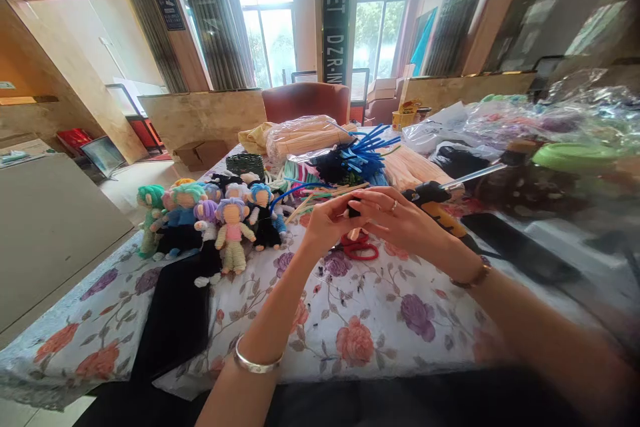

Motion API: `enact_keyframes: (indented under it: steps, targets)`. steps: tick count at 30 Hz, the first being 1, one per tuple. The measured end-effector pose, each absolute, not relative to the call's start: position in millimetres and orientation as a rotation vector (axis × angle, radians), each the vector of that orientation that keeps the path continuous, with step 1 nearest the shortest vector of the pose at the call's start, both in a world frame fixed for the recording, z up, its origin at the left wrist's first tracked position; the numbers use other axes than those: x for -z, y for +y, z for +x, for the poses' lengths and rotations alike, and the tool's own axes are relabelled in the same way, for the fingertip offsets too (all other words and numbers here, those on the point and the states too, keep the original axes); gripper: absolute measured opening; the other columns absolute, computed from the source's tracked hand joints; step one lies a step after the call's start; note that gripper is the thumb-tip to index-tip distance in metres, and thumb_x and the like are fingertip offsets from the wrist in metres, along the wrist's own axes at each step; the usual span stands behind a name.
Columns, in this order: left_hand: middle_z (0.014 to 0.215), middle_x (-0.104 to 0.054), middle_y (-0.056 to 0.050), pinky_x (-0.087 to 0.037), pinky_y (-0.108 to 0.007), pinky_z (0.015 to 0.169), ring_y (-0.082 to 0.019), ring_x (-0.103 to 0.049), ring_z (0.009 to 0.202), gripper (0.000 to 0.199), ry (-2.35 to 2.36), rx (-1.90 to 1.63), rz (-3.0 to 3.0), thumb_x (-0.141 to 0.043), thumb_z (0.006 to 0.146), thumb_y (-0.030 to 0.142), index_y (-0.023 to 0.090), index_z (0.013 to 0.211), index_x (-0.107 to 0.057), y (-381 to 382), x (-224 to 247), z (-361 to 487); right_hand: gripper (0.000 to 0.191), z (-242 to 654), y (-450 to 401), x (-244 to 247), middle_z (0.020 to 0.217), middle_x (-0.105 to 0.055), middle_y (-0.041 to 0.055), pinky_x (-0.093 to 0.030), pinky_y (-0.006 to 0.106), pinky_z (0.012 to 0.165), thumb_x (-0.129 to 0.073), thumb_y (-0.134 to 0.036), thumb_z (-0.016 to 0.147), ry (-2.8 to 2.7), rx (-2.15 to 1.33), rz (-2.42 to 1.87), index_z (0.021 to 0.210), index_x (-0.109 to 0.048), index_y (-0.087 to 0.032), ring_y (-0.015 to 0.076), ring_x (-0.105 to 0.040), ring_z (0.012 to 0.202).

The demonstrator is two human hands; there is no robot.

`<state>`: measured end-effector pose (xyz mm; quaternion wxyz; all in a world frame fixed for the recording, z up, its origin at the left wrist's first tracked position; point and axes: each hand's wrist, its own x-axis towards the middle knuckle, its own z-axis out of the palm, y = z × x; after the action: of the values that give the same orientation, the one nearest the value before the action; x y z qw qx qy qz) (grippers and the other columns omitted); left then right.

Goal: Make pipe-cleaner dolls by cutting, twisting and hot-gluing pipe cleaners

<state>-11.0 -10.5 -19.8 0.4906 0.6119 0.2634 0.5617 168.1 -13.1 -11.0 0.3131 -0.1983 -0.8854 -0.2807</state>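
Note:
Near the middle of the view, my left hand (327, 221) and my right hand (387, 213) meet above the flowered tablecloth. Between their fingertips is a small black piece (354, 207), mostly covered by the fingers; both hands pinch it. Something pale pokes out below my right hand's fingers. Red-handled scissors (363, 251) lie on the cloth just under the hands. Behind my right wrist rests a black and yellow glue gun (440, 213) with a clear stick in it.
Several small yarn dolls (233, 233) stand at left, beside a black flat object (177, 313). Blue pipe cleaners (363, 153) and wrapped bundles (305, 137) lie behind the hands. At right are plastic bags (530, 120) and a dark slab (517, 247).

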Motion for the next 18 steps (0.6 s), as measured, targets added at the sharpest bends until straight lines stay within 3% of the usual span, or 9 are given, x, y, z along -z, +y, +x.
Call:
enact_keyframes:
  steps: [6,11,18]
  targets:
    - [0.097,-0.071,-0.002,-0.049,-0.029,0.081,-0.018,-0.062,0.087,0.046,0.603,-1.44,1.418,-0.082,0.054,0.024,0.021,0.099,-0.073,-6.3,21.0,-14.4,0.029,157.8,-4.8,-3.3,0.116,-0.062,0.0096,-0.05,0.037,0.094,-0.045,-0.013,0.092,-2.377,0.912,-0.415,0.118,-0.056,-0.016,0.0201,-0.053,0.115]
    - [0.086,-0.07,0.002,-0.048,-0.024,0.079,-0.014,-0.062,0.083,0.047,0.628,-1.6,1.285,-0.081,0.056,0.031,0.023,0.102,-0.071,4.6,19.3,-24.8,0.029,137.5,18.3,-27.1,0.121,-0.059,0.0081,-0.049,0.041,0.096,-0.05,-0.02,0.091,-2.43,0.69,-0.401,0.118,-0.057,-0.02,0.0199,-0.05,0.118]
    - [0.091,-0.071,-0.001,-0.049,-0.025,0.082,-0.013,-0.064,0.085,0.041,0.534,-1.681,1.164,-0.083,0.054,0.03,0.021,0.092,-0.071,21.2,18.6,-51.3,0.026,103.5,49.5,-54.9,0.118,-0.058,0.0067,-0.047,0.041,0.097,-0.05,-0.022,0.09,-2.641,0.592,-0.296,0.115,-0.059,-0.02,0.0194,-0.05,0.114]
